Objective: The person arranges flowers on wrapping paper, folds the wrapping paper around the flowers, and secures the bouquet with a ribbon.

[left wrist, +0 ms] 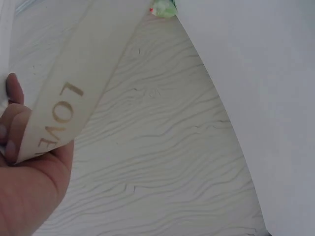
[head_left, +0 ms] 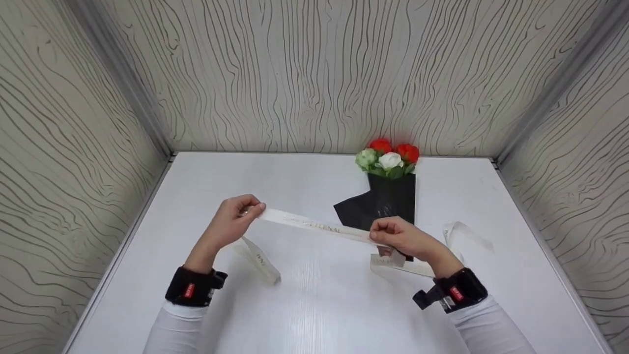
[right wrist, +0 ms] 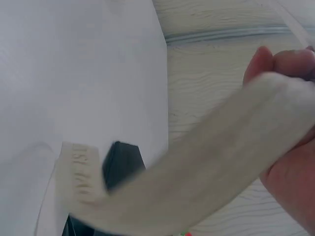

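A cream ribbon (head_left: pixel 314 226) with gold lettering is stretched between both hands above the table. My left hand (head_left: pixel 235 219) pinches it at one side, and a loose tail (head_left: pixel 263 263) hangs down below that hand. In the left wrist view the ribbon (left wrist: pixel 74 88) shows the letters "LOVE". My right hand (head_left: pixel 405 238) pinches the ribbon farther along; its other tail trails onto the table under and beyond the wrist. Blurred ribbon (right wrist: pixel 211 162) crosses the right wrist view. Behind the right hand lies a bouquet in black wrapping (head_left: pixel 393 196), with red, white and green flowers (head_left: pixel 389 161).
The white table (head_left: pixel 304 314) ends at a wood-grain patterned back wall (head_left: pixel 295 73), with side walls at left and right. A looped stretch of ribbon (head_left: pixel 471 233) lies to the right of the bouquet. Both wrists wear black straps.
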`<state>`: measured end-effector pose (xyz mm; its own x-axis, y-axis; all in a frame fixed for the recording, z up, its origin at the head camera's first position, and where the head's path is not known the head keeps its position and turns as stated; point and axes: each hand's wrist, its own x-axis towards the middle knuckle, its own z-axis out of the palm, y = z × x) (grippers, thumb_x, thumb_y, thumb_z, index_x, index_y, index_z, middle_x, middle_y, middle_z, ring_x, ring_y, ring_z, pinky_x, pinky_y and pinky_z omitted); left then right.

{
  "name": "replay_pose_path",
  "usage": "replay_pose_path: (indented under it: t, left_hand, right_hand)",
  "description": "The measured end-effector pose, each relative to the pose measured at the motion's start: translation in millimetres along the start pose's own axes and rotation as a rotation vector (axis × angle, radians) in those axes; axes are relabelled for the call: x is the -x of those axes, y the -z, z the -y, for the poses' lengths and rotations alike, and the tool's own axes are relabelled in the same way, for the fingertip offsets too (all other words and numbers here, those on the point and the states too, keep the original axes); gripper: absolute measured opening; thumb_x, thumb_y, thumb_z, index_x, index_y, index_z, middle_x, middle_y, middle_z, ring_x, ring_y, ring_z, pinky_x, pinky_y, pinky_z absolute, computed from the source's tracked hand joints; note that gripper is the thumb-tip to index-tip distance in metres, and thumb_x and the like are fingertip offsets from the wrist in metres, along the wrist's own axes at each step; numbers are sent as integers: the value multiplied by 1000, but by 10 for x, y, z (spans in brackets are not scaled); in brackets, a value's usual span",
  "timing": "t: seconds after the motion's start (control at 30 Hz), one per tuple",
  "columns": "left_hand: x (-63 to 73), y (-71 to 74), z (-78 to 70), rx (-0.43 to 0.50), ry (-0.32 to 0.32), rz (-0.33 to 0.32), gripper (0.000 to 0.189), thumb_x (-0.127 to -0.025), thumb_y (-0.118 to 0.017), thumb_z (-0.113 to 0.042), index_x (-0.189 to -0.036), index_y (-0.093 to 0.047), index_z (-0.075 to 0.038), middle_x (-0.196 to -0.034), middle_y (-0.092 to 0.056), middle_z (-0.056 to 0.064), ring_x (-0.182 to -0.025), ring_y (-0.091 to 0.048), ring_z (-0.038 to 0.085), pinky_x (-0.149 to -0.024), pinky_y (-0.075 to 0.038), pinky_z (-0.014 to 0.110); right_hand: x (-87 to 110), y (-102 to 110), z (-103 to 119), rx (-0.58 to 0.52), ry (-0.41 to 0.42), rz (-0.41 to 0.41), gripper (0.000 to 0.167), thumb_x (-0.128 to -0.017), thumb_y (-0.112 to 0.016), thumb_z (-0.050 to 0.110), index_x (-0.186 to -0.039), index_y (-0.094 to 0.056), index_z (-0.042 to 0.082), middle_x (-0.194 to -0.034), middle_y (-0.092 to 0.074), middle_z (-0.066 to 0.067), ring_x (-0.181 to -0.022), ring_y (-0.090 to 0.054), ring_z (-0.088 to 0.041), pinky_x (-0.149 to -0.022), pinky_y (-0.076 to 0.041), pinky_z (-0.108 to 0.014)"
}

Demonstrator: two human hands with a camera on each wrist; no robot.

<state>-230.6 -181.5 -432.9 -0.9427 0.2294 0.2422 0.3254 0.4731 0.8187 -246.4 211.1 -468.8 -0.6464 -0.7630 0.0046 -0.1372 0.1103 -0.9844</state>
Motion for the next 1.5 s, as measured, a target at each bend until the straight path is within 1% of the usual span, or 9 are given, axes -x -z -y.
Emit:
replay_pose_path:
  t: [0.13, 0.3, 0.47, 0.57, 0.67, 0.83, 1.03, 1.3, 1.5]
  left_hand:
    - [6, 191, 273, -36, 47, -97, 33, -85, -54, -43, -71, -60, -14, -63, -49, 0, -59, -44, 15, -52, -36, 28]
    - [48, 451, 433, -87, 108, -201, 39, -83, -54, -48, -69, -58, -12, -64, -53, 2, -60, -48, 17, -52, -41, 29]
    - [108, 664, 505, -128, 169, -239, 41, -81, -56, -50, -72, -58, -10, -70, -55, 4, -65, -48, 20, -57, -42, 32]
    - [148, 781, 559, -169, 175, -242, 42, -80, -57, -50, -74, -57, -9, -71, -53, 5, -66, -45, 20, -57, -39, 32]
    - [210, 899, 640, -219, 165, -212, 39, -77, -62, -48, -78, -55, -9, -72, -50, 5, -66, -44, 19, -54, -37, 30]
    - [360, 1028, 782, -294, 151, -59, 37, -73, -69, -42, -96, -56, -15, -87, -57, 6, -78, -51, 24, -63, -42, 35]
    - [435, 1050, 903, -379, 200, 20, 35, -92, -44, -39, -102, -61, -11, -104, -61, 12, -97, -55, 32, -78, -42, 49]
    - [487, 1210, 986, -438, 204, -165, 42, -97, -33, -32, -96, -59, 0, -98, -59, 19, -88, -53, 32, -72, -41, 48]
    - [470, 1301, 949, -474, 202, -325, 43, -97, -30, -32, -97, -58, 1, -96, -57, 20, -87, -52, 33, -70, -40, 47]
  right_hand:
    - [161, 207, -36, 49, -34, -27, 12, -89, -52, 8, -90, -55, -3, -64, -48, -15, -56, -47, -15, -48, -42, -28]
    - [331, 405, -51, 126, -105, -56, 11, -85, -59, 8, -87, -55, -3, -67, -51, -16, -59, -50, -21, -53, -46, -32]
    - [448, 533, -36, 182, -143, -149, 16, -83, -62, 13, -87, -55, -1, -72, -51, -27, -63, -53, -32, -57, -47, -41]
    - [501, 592, -27, 218, -114, -243, 16, -83, -62, 14, -90, -57, 0, -73, -55, -20, -63, -54, -27, -57, -48, -40]
    - [556, 646, -15, 259, -80, -364, 14, -82, -64, 12, -91, -60, 2, -73, -58, -17, -62, -55, -24, -55, -48, -36]
    - [654, 741, -41, 360, 6, -563, 11, -78, -68, 7, -85, -62, 2, -75, -59, -14, -63, -53, -20, -54, -45, -27]
    - [738, 822, -179, 584, 49, -791, 14, -71, -72, 1, -72, -60, 9, -79, -60, -5, -72, -53, -8, -59, -44, -17]
    - [937, 967, -246, 844, 151, -940, 21, -66, -74, -3, -69, -58, 10, -71, -59, 1, -63, -50, -1, -57, -39, -10]
    - [1091, 1093, -200, 728, 92, -1014, 20, -64, -77, 0, -72, -59, 6, -68, -58, -1, -61, -48, -3, -56, -37, -13]
